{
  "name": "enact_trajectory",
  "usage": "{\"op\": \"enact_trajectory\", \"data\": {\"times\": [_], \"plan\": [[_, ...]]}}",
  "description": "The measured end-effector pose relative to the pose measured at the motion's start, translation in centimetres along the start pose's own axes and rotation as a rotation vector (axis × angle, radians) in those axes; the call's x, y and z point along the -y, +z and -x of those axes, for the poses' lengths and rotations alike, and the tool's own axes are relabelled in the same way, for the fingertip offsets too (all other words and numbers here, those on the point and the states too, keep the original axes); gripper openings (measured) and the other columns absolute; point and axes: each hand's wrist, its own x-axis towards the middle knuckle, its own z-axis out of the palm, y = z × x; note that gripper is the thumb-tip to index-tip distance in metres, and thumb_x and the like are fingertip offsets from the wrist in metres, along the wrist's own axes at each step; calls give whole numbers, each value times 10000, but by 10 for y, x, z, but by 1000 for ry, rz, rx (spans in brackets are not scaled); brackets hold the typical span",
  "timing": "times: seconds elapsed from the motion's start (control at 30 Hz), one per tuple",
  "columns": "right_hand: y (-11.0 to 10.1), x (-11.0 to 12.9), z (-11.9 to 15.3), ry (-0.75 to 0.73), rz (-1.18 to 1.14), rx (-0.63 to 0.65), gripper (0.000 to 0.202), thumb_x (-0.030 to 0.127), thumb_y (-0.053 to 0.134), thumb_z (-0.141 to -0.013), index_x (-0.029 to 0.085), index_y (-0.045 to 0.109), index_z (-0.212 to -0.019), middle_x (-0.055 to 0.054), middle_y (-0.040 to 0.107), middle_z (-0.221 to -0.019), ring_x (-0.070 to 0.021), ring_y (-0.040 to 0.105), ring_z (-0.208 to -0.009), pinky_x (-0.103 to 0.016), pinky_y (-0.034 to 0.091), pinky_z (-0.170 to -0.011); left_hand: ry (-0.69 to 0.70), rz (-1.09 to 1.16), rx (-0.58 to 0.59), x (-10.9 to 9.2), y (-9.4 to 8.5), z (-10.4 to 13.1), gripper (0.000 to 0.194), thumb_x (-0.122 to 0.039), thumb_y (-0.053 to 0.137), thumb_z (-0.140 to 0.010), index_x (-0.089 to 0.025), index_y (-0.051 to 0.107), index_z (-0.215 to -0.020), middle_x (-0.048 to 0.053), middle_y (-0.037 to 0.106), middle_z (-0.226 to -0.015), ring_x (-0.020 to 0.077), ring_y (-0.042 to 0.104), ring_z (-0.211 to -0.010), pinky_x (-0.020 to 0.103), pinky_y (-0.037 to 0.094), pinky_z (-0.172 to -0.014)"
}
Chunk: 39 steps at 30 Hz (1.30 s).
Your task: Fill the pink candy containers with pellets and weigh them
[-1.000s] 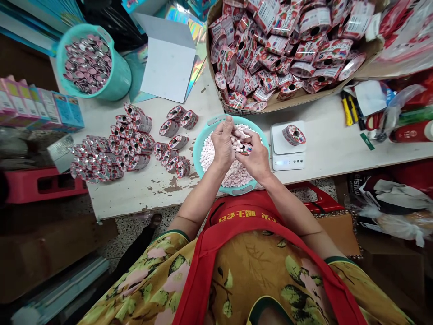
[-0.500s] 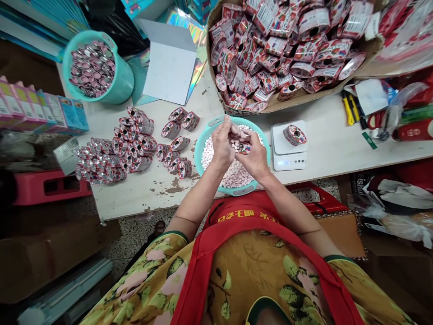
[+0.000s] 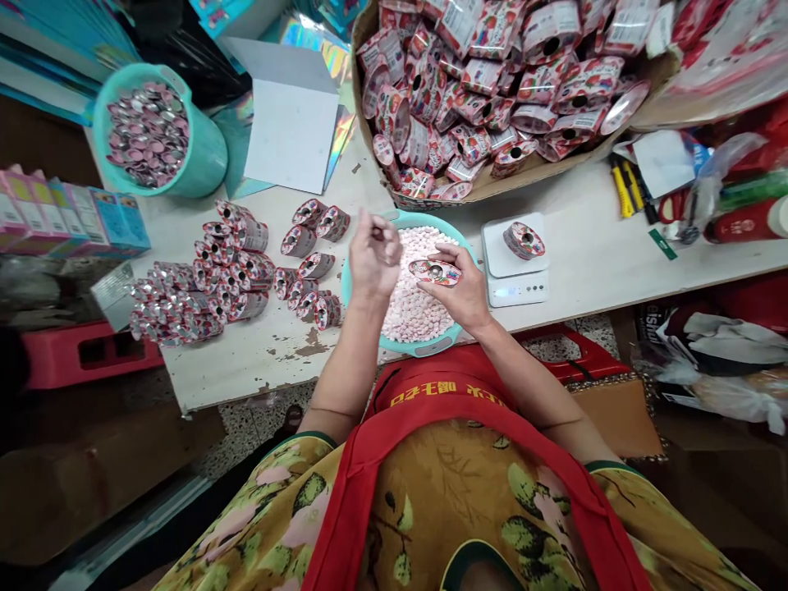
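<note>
Work looks partway along: packets (image 3: 247, 275) stand grouped toward the surface's (image 3: 591, 254) left end, one sits on the scale (image 3: 501, 264) near the front edge, and many more fill the box (image 3: 486, 192) at the back edge; whether those are filled cannot be told. The right hand (image 3: 466, 295) pinches a held packet (image 3: 438, 273), hole up, over the bowl (image 3: 424, 220) of pellets (image 3: 419, 316). The left hand (image 3: 375, 258), blurred and half-curled over the bowl's left rim, hides anything it grips. The box's far side is cut off.

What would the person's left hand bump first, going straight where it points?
Probably the near-left part of the cardboard box of red printed packets. The left hand points that way, but its height is unclear, so it might pass above.
</note>
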Motion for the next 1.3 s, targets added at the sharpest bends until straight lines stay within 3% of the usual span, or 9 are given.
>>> {"op": "enact_trajectory", "data": {"times": [0.13, 0.27, 0.37, 0.57, 0.8, 0.9, 1.03, 1.17, 1.3], "plan": [[-43, -1, 23, 34, -22, -112, 610, 354, 869, -669, 259, 599, -1208, -34, 728, -1115, -221, 709, -1067, -409, 579, -1008, -90, -554, -48, 24, -40, -26, 265, -334, 659, -831, -181, 534, -654, -14, 533, -627, 81, 474, -542, 199, 378, -521], [-100, -9, 47, 77, 38, -318, 619, 361, 894, -636, 237, 611, -1173, -43, 728, -1080, -221, 709, -1041, -418, 584, -994, 2, -1332, 237, 47, -56, -32, 124, -284, 698, -693, -176, 641, -671, 12, 622, -669, 142, 538, -649, 252, 396, -604], [-141, -18, 59, 92, 115, -499, 620, 366, 901, -616, 223, 613, -1147, -48, 718, -1077, -223, 703, -1036, -442, 579, -1000, -65, -1526, 426, 54, -52, -32, 73, -250, 647, -686, -181, 670, -684, 13, 608, -572, 159, 542, -601, 276, 381, -599], [-190, -34, 67, 78, 163, -737, 678, 369, 932, -544, 192, 616, -1117, -55, 704, -1056, -230, 700, -1008, -484, 573, -999, -203, -1240, 372, 44, -68, -34, 142, -284, 723, -623, -160, 691, -684, 7, 612, -573, 126, 523, -539, 262, 387, -565], [-189, -39, 61, 101, 110, -734, 670, 333, 925, -546, 189, 621, -1125, -61, 694, -1065, -243, 695, -1031, -523, 545, -1036, -319, -623, 188, 21, -83, -28, 398, -437, 842, -604, -157, 679, -834, 47, 683, -788, 119, 599, -638, 236, 454, -580], [-184, -39, 57, 121, 100, -712, 657, 341, 914, -556, 197, 618, -1125, -58, 693, -1068, -244, 694, -1031, -522, 551, -1031, -284, -872, 286, 22, -56, -29, 309, -427, 775, -698, -151, 643, -750, 34, 624, -663, 107, 520, -550, 237, 389, -528], [-186, -39, 54, 135, 81, -717, 657, 342, 915, -549, 195, 619, -1117, -61, 699, -1062, -253, 697, -1027, -524, 556, -1017, 7, -1286, 637, 42, 21, -33, 160, -304, 639, -823, -158, 654, -758, 35, 623, -700, 141, 546, -628, 271, 415, -611], [-194, -40, 58, 144, 87, -756, 659, 370, 911, -554, 197, 618, -1118, -58, 698, -1061, -251, 696, -1024, -521, 555, -1016, 346, -1517, 914, 93, 105, -39, 140, -129, 558, -822, -161, 694, -810, 71, 666, -894, 191, 609, -840, 312, 440, -777], [-205, -43, 69, 155, 91, -799, 650, 371, 911, -573, 195, 618, -1126, -60, 708, -1070, -243, 699, -1032, -504, 549, -1032, 443, -1604, 995, 145, 147, -47, 191, -91, 526, -845, -159, 704, -862, 102, 657, -928, 226, 615, -890, 333, 423, -774]]}}
